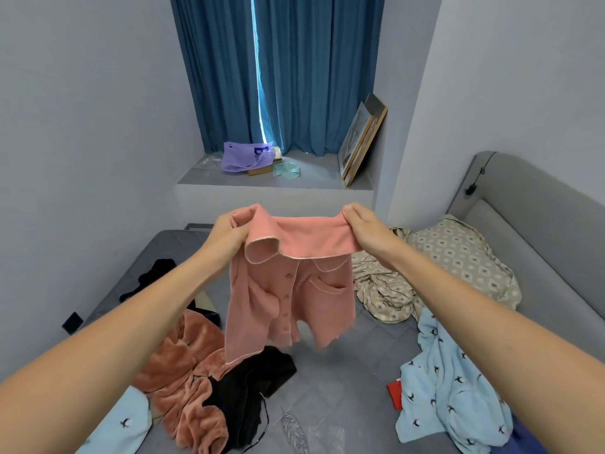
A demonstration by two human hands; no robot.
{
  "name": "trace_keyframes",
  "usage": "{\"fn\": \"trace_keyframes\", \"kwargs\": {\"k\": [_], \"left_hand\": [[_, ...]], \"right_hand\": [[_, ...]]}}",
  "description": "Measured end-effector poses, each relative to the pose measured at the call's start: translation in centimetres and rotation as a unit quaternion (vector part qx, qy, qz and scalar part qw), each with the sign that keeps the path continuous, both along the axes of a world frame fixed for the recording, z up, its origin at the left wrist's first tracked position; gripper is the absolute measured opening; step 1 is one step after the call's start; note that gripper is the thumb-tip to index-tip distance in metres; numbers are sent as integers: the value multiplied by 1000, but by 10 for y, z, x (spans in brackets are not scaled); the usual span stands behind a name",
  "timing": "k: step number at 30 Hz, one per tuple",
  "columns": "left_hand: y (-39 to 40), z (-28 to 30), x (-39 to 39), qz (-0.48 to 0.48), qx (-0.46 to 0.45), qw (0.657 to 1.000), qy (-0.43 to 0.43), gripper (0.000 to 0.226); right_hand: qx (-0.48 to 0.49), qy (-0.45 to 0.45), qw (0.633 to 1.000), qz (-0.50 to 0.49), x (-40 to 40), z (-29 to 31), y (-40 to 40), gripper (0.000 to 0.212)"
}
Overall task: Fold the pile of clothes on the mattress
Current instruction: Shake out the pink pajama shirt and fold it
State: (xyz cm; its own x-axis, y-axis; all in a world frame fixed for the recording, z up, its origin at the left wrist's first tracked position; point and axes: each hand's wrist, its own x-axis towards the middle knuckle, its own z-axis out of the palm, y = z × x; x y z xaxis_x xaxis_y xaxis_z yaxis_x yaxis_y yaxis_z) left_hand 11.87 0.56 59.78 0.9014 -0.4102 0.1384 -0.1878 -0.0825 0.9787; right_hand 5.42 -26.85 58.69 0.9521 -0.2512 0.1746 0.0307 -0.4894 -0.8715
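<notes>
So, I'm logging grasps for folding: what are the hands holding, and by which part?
Both hold the pink buttoned top in the air by its upper edge: left hand and right hand each grip one end.

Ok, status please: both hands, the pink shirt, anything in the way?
Left hand and right hand grip pink shirt by top edge. Shirt hangs above mattress. Unfolded clothes lie below.

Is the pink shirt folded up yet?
Not yet. The pink shirt hangs open in the air, held at its top by the left hand and right hand, with its buttons and pocket showing.
</notes>
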Motion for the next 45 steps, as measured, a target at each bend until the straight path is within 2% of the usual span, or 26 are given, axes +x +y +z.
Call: {"fn": "trace_keyframes", "kwargs": {"k": [3,6,8,9,10,12,15,21,25,27,31,34,36,40,43,45], "left_hand": [[1,7,-14,26,-38,998,35,23],[6,8,-26,72,-52,996,22,22],[11,6,-37,91,-64,994,20,21],[13,4,-42,99,-64,993,18,21],[16,3,-49,108,-60,992,19,21],[23,-1,-62,126,-36,991,22,19],[41,-9,-80,145,3,989,28,31],[90,-20,-144,99,33,995,10,31],[130,-16,-202,32,14,999,2,28],[147,-15,-226,2,11,1000,0,30],[168,-18,-251,-43,6,999,-6,52],[174,-26,-256,-59,17,998,-12,52],[174,-37,-250,-62,28,998,-4,52],[161,-73,-223,-55,45,997,26,53],[140,-113,-192,-49,66,995,64,47],[122,-147,-164,-44,98,991,80,60]], "right_hand": [[18,-2,999,35,-8,-2,2,31],[163,18,983,77,-20,1,5,25],[292,32,950,108,-32,6,5,16],[330,33,936,118,-39,8,3,16],[345,33,930,126,-48,10,2,26],[311,46,939,138,-67,13,4,51],[207,54,968,128,-99,11,15,64],[83,-17,993,81,-192,7,65,40],[6,-31,998,48,-258,10,106,22],[-7,-28,999,44,-287,10,122,51],[-8,-14,1000,10,-325,12,145,94],[-3,3,1000,12,-332,9,151,109],[-1,14,1000,18,-328,2,152,106],[0,36,999,-4,-301,-30,145,75],[11,59,998,-7,-266,-76,124,79],[20,82,996,-10,-234,-113,104,70]]}}
